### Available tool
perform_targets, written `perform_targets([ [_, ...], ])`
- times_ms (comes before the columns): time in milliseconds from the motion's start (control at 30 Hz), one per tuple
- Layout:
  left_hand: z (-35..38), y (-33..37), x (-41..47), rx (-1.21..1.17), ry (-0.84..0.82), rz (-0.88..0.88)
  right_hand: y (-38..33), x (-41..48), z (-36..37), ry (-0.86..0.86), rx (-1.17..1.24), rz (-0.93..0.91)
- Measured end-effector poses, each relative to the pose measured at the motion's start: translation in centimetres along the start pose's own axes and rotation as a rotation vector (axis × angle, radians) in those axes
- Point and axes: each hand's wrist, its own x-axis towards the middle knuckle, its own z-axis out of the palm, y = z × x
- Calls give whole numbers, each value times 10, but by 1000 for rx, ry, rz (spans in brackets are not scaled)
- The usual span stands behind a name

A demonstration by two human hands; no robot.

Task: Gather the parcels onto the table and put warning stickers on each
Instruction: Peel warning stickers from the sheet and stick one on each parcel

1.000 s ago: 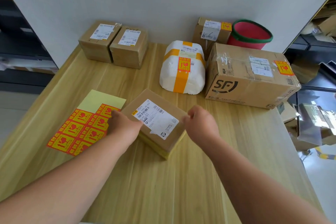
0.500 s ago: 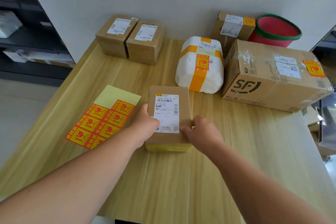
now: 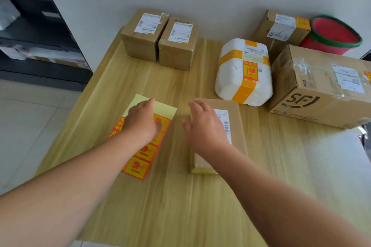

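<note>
A flat brown parcel (image 3: 235, 126) with a white label lies on the wooden table (image 3: 180, 206) in front of me. My right hand (image 3: 204, 126) hovers over its left half, fingers spread, holding nothing. My left hand (image 3: 142, 120) rests palm down on the yellow sticker sheet (image 3: 140, 158), which carries several red-and-yellow warning stickers. Two small brown boxes (image 3: 160, 40) stand at the back left. A white foam parcel (image 3: 244, 72) with orange tape, a large SF carton (image 3: 323, 86) and a small box (image 3: 281, 28) behind them each bear a warning sticker.
A red bucket (image 3: 335, 34) with a green rim stands at the back right against the white wall. Dark shelving (image 3: 36, 26) stands on the left beyond the table edge, over a tiled floor.
Both hands have let go of the flat parcel. The left hand moved left onto the sticker sheet and the right hand lifted and opened. The camera view shifted left.
</note>
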Motion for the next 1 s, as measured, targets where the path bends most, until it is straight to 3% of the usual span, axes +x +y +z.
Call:
perform_targets([
  [200,-14,-58,46,170,-85,82,-41,54,57,-149,20,115],
  [500,15,-107,94,310,-371,215,-24,106,126,-287,-178,356],
  [600,21,-110,99,285,-365,231,-29,107,134,-259,-166,378],
  [800,16,-104,97,220,-352,183,-44,107,120,-90,78,357],
  [1000,-38,-73,95,147,-122,281,-59,101,80,-27,278,212],
])
